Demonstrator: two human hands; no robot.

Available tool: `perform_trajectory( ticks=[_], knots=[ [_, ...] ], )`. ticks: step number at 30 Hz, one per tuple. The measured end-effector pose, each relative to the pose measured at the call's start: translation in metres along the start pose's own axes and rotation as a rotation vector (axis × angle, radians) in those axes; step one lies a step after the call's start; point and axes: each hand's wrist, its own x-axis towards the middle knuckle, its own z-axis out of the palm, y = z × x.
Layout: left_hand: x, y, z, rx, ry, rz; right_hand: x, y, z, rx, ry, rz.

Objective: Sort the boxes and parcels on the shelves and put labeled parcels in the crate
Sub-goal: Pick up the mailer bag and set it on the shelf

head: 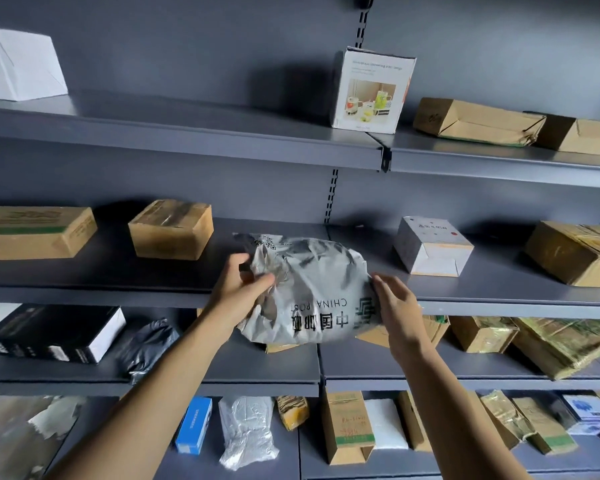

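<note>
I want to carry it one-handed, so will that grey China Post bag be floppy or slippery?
Probably floppy: the grey China Post bag is creased all over and bulges unevenly, so it may sag beyond where the left hand pinches it. Its shiny film could slip, so support from the right hand at its other end seems wise.

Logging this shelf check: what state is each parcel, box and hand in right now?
grey mailer bag, crumpled, print upside down.
left hand, grips the bag's left end.
right hand, fingers straight, at the bag's right edge.
mug box, standing upright.
top-shelf carton, crushed, lying flat.
</note>
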Motion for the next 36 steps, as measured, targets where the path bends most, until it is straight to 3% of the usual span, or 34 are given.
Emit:
perform_trajectory(
  ticks=[6,10,13,18,21,24,26,32,36],
  knots=[
    [0.022,0.008,-0.003,-0.1,0.087,-0.045,-0.007,0.006,0.005,0.017,-0.132,-0.034],
    [0.029,0.011,0.007,-0.183,0.08,-0.1,0.011,0.011,0.0,-0.062,-0.098,-0.074],
    [0.035,0.012,0.012,-0.049,0.028,-0.085,0.037,0.018,0.0,-0.214,-0.098,-0.108],
    [0.048,0.002,0.028,0.351,-0.226,-0.04,0.066,0.026,0.006,-0.471,-0.215,-0.188],
    [0.057,-0.007,0.041,0.484,-0.209,-0.006,0.082,0.029,0.011,-0.647,-0.19,-0.28],
    [0.066,-0.008,0.052,0.636,-0.166,-0.02,0.09,0.024,0.019,-1.095,-0.257,-0.28],
    [0.069,-0.008,0.059,0.696,-0.125,-0.001,0.088,0.018,0.028,-1.209,-0.26,-0.368],
    [0.067,-0.007,0.069,0.642,0.193,0.129,0.085,0.014,0.047,-1.078,-0.22,-0.748],
    [0.056,-0.012,0.059,0.674,0.244,0.197,0.08,0.022,0.054,-0.832,-0.309,-0.812]
  ],
)
